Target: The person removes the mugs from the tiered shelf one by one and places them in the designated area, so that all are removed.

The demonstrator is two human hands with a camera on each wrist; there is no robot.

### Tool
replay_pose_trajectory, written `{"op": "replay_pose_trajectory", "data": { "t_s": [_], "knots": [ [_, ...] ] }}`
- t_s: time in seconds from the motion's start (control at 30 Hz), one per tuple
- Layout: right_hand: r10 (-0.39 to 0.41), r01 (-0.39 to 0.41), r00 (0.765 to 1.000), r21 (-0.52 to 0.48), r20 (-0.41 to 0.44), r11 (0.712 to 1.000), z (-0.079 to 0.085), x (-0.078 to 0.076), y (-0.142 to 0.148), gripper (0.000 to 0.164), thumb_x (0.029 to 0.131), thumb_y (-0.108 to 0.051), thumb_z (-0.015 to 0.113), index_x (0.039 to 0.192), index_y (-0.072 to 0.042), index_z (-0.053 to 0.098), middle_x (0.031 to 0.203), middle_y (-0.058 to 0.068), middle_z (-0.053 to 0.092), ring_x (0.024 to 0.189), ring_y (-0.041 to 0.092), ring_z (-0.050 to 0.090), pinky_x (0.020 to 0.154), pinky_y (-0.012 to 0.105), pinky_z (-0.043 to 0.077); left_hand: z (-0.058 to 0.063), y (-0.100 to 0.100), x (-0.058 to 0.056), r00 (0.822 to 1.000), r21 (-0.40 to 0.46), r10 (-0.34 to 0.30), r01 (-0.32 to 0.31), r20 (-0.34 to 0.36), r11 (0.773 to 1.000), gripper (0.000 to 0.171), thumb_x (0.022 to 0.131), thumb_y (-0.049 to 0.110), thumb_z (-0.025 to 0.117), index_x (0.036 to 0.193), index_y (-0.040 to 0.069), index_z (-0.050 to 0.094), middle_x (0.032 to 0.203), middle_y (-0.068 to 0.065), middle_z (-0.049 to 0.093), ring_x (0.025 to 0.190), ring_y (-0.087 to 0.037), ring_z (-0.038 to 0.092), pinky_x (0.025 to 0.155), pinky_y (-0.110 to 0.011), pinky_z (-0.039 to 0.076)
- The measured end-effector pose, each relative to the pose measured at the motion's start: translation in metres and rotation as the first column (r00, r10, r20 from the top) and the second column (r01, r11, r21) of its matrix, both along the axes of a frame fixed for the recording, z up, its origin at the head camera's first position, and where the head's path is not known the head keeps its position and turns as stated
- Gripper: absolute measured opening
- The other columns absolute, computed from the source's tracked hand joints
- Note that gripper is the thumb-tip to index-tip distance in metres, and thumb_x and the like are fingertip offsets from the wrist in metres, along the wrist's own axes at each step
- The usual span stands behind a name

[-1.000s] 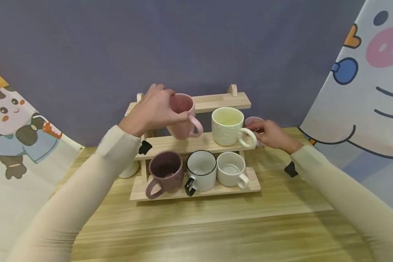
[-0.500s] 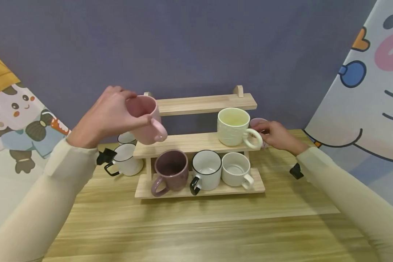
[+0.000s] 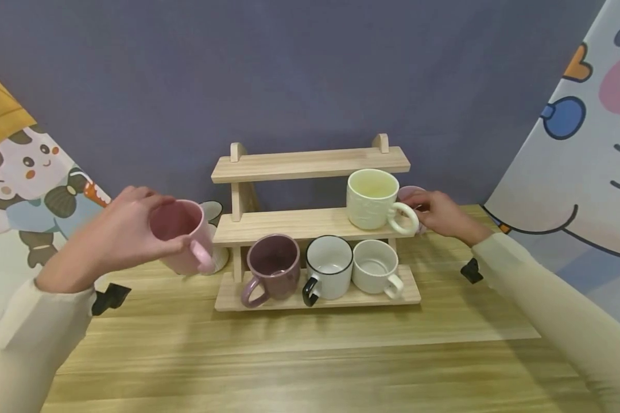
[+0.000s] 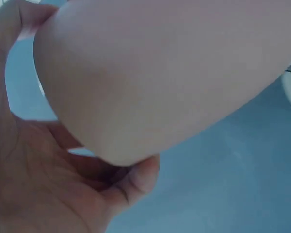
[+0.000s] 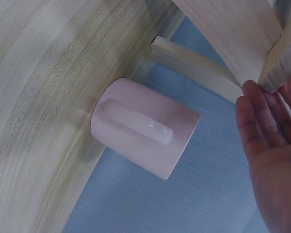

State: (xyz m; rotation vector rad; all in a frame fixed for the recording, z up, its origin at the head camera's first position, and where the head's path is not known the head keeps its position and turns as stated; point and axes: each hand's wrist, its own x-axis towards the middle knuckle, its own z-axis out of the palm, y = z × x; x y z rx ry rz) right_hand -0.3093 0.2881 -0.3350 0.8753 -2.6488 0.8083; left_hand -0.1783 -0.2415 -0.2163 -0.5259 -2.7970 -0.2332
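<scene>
My left hand (image 3: 116, 232) grips a pink mug (image 3: 193, 252) by its rim, left of a wooden tiered rack (image 3: 310, 164). The mug's handle points toward the lower right. In the left wrist view, the pink mug's side (image 4: 150, 77) fills much of the frame, with fingers and thumb around its edge. My right hand (image 3: 439, 215) holds the right end of the rack's middle shelf, fingertips bent at the board's corner in the right wrist view. Near that hand, a second pink mug (image 5: 140, 128) stands on the table behind the rack's end. A pale yellow mug (image 3: 372, 201) sits on the middle shelf.
On the bottom shelf stand a purple mug (image 3: 274, 267), a white mug with black rim (image 3: 329, 269) and a cream mug (image 3: 375, 267). White mugs (image 3: 219, 258) behind the held mug are partly hidden. A grey-blue cloth (image 3: 289, 74) hangs behind the table (image 3: 310, 355).
My left hand has carried the pink mug from the rack's middle shelf out to the left and lower. White mugs left of the rack came into view, then were partly covered. My right hand stays at the shelf end.
</scene>
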Motion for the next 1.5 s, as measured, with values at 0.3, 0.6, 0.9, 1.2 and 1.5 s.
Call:
{"op": "replay_pose_trajectory", "data": {
  "t_s": [0.3,0.6,0.9,1.2,1.5],
  "knots": [
    [-0.007,0.007,1.0,0.0,0.019,1.0,0.001,0.003,0.0,0.023,0.087,-0.002,0.066,0.109,0.004,0.068,0.103,0.018,0.067,0.09,0.029,0.061,0.075,0.045,0.049,-0.065,-0.031,0.014,0.982,0.023,-0.185,0.186,-0.047,0.982,0.061,0.055,0.031,0.086,0.102,-0.003,0.066,0.095,-0.009,0.059,0.089,-0.025,0.05,0.068,-0.04,0.046],
    [-0.039,0.038,0.999,0.024,0.033,0.999,0.002,0.005,0.001,0.023,0.088,-0.009,0.067,0.109,0.0,0.069,0.101,0.013,0.067,0.085,0.022,0.059,0.072,0.033,0.049,-0.105,-0.042,0.019,0.974,0.056,-0.225,0.224,0.015,0.973,0.073,0.052,0.034,0.088,0.107,-0.006,0.063,0.102,-0.012,0.058,0.095,-0.027,0.048,0.073,-0.044,0.047],
    [-0.025,0.024,0.999,0.011,0.027,1.0,0.001,0.005,-0.001,0.022,0.088,-0.01,0.068,0.107,0.0,0.07,0.1,0.012,0.067,0.085,0.022,0.059,0.072,0.033,0.049,-0.119,-0.054,0.014,0.964,0.052,-0.256,0.253,0.068,0.966,0.076,0.05,0.036,0.088,0.11,-0.002,0.063,0.108,-0.008,0.057,0.097,-0.023,0.047,0.073,-0.042,0.048],
    [0.0,0.0,1.0,0.001,-0.005,1.0,0.0,0.002,0.001,0.018,0.087,-0.01,0.068,0.104,-0.002,0.071,0.098,0.01,0.066,0.085,0.021,0.059,0.071,0.032,0.05,-0.121,-0.058,0.013,0.958,0.043,-0.284,0.283,0.044,0.958,0.072,0.058,0.028,0.086,0.114,-0.007,0.06,0.112,-0.015,0.056,0.1,-0.026,0.048,0.077,-0.044,0.046],
    [-0.004,0.004,1.0,-0.002,0.015,1.0,0.0,0.002,-0.001,0.017,0.088,-0.012,0.068,0.102,-0.003,0.071,0.099,0.009,0.066,0.087,0.021,0.06,0.073,0.031,0.05,-0.117,-0.053,0.021,0.984,0.059,-0.049,0.039,0.169,0.998,0.081,0.064,0.05,0.083,0.111,-0.011,0.058,0.097,-0.017,0.051,0.083,-0.027,0.052,0.069,-0.042,0.048]
  ]
}}
